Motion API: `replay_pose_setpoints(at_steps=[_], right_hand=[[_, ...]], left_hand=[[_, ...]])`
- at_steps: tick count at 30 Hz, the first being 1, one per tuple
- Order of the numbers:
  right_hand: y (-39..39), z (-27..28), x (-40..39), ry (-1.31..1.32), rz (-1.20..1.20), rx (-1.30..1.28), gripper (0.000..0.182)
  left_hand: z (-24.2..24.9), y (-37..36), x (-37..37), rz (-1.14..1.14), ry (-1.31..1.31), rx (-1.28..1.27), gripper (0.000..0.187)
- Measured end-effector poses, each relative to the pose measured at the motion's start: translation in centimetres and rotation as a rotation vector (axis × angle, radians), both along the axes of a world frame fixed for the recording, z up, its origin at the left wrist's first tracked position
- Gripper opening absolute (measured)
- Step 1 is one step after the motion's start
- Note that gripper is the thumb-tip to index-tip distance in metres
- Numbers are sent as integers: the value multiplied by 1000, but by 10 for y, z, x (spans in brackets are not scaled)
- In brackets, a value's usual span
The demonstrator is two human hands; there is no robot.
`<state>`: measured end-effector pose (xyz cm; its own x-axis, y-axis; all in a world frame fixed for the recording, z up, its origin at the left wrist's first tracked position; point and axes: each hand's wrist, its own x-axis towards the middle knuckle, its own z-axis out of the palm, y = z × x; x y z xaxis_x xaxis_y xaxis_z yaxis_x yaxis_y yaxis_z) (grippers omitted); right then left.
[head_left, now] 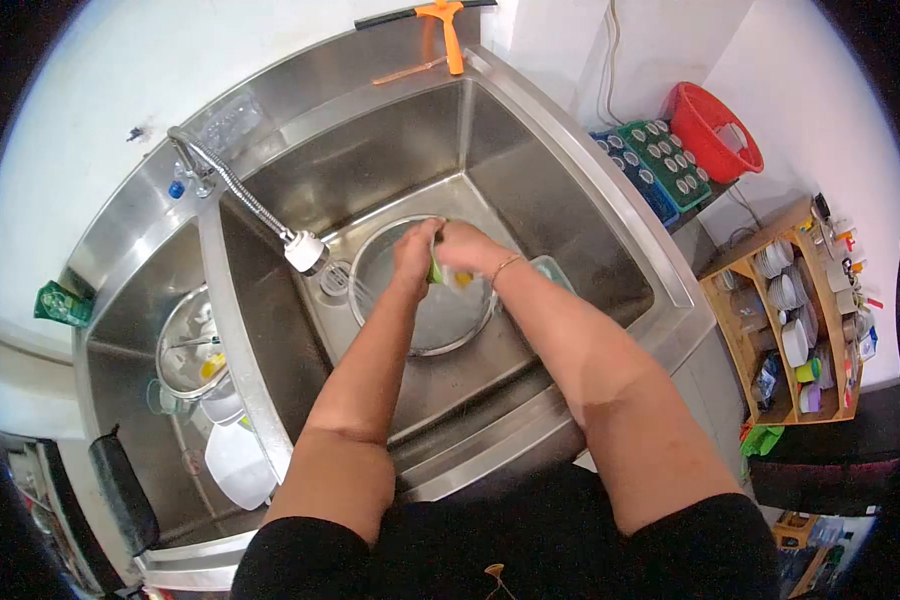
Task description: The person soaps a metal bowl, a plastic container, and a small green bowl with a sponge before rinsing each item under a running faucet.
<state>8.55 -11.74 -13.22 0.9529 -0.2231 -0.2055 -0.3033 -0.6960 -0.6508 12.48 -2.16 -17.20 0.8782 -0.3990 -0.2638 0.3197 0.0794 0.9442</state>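
Both my hands meet over a round metal bowl (400, 310) lying in the right sink basin (530, 180). My left hand (414, 255) rests on the bowl's far rim. My right hand (462, 247) is closed around a green and yellow sponge (448, 274), pressed against the bowl next to the left hand. A thin bracelet circles my right wrist. A pale green container (554, 270) lies just right of the bowl, partly behind my right forearm.
A flexible spray faucet (305, 250) hangs over the divider. The left basin (130, 310) holds a metal pot, glasses and white dishes. An orange squeegee (448, 30) lies on the back ledge. A red basket (715, 130), crates and a wooden dish shelf (800, 320) stand at right.
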Motion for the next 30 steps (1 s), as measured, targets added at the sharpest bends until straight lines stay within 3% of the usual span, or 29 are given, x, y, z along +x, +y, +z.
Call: replay_pose_setpoints(at_steps=[1,2,3,5,6,9,10,12,13,15,16,17,18,19,21,22,23,25,26,27,29,30], right_hand=[[-4,-7,3,16,-47,307,21],[-3,-16,1,-165,-138,713,19],[-1,-17,3,-157,-132,709,19],[4,-15,9,-437,-161,401,19],[5,-13,9,-439,-153,400,19],[-4,-3,0,-642,114,-323,17],[-2,0,-4,-643,110,-321,17],[4,5,-9,-97,-91,-266,21],[-1,-3,-4,-96,-96,-262,21],[-12,-9,6,8,489,-368,16],[-8,-7,4,11,488,-367,16],[-1,-5,2,-27,18,345,14],[6,1,1,-66,-474,1039,12],[4,-4,5,-67,-476,1035,12],[0,-15,12,-282,-395,1416,11],[7,-5,9,-313,-426,1117,16],[17,4,1,-316,-423,1117,16],[34,27,-21,-589,-50,145,17],[28,31,-17,-273,80,83,22],[27,24,-20,-269,79,89,22],[26,6,-21,-309,274,-493,24],[29,2,-24,-369,198,-508,23]], left_hand=[[1,2,3,1,5,0,36],[2,3,7,2,125,-143,37],[5,3,10,7,241,-290,37],[9,8,12,-45,281,-354,37],[14,9,10,-90,288,-332,39],[24,8,8,-122,309,-305,36],[22,7,11,-130,190,-178,35],[15,3,8,-49,-89,-42,33],[11,2,6,-53,-89,-38,33],[5,1,2,-27,-354,145,30],[-3,1,2,-60,-399,100,33],[-12,0,6,-60,-397,99,33],[-15,-1,9,-11,-204,-147,34],[-18,-3,12,35,-7,-392,35],[-12,-4,6,-12,75,-467,36],[-3,-3,3,-56,151,-537,37],[3,0,5,-57,148,-538,37],[14,11,12,-93,299,-682,37],[21,18,20,-242,225,-665,34],[19,19,17,-240,229,-659,34],[15,16,19,-209,153,-278,31],[-7,12,29,-219,201,-293,28]])
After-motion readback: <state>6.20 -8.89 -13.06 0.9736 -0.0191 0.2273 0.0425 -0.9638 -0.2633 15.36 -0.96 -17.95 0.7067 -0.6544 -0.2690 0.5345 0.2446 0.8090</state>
